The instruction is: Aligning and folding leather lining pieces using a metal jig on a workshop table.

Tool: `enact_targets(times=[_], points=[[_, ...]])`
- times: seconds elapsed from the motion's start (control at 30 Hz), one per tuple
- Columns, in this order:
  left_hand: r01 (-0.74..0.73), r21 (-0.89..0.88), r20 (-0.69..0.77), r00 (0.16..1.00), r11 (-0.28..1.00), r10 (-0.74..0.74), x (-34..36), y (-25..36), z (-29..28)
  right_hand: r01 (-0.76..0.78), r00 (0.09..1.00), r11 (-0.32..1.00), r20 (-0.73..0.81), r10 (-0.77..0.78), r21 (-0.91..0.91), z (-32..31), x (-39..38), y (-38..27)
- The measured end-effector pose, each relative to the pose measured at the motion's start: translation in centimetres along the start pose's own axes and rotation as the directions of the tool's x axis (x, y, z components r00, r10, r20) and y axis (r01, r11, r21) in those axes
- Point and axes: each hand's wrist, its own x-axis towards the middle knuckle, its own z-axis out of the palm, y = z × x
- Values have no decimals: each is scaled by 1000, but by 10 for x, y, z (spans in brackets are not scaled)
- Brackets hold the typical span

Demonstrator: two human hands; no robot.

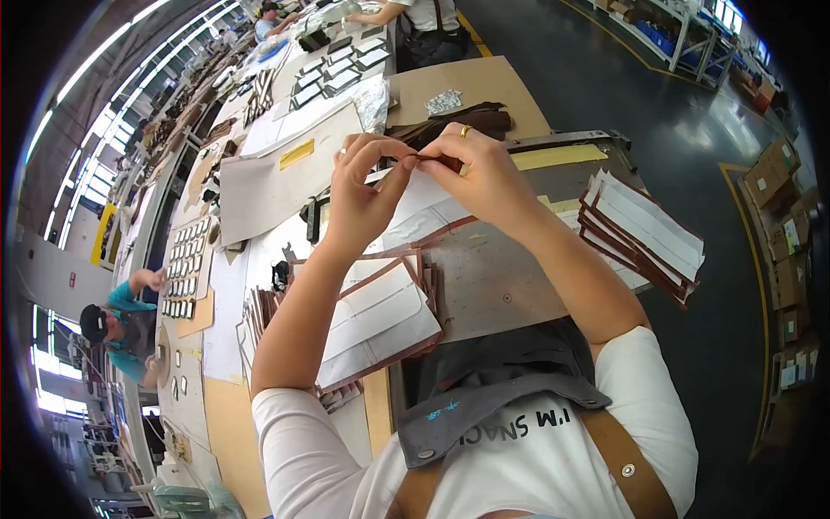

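1. A workbench [493, 298] stands in a busy workshop, a grey floor [683, 130] to its right.
2. White, brown-edged panels [380, 316] are stacked near the left forearm; another stack [653, 229] lies right of the right forearm.
3. The left hand [363, 186] pinches a thin brown piece [424, 157], its grip narrow.
4. The right hand [480, 173] pinches it too, fingertips close beside.
5. The piece, mostly hidden, is above the bench.

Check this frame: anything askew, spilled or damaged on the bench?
Yes, askew: the right-hand stack of brown-edged white panels is fanned unevenly and seems to jut past the worktable over the floor. The left-hand pile is uneven too. No spill or damage stands out.
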Motion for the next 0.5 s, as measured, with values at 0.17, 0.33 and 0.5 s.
enact_targets(times=[0.17, 0.33, 0.5], points=[[-303, 229, -76, 942, 925, 327, -14, -1, -2, 232, 951, 965, -180, -252, -122, 13, -12, -4], [-305, 207, -80, 942, 930, 327, -36, -1, -5, 391, 872, 857, -163, -462, -336, 24, -23, 1], [-254, 183, -94, 957, 950, 274, -55, -4, -6, 468, 830, 776, -90, -550, -422, 31, -31, -1]])
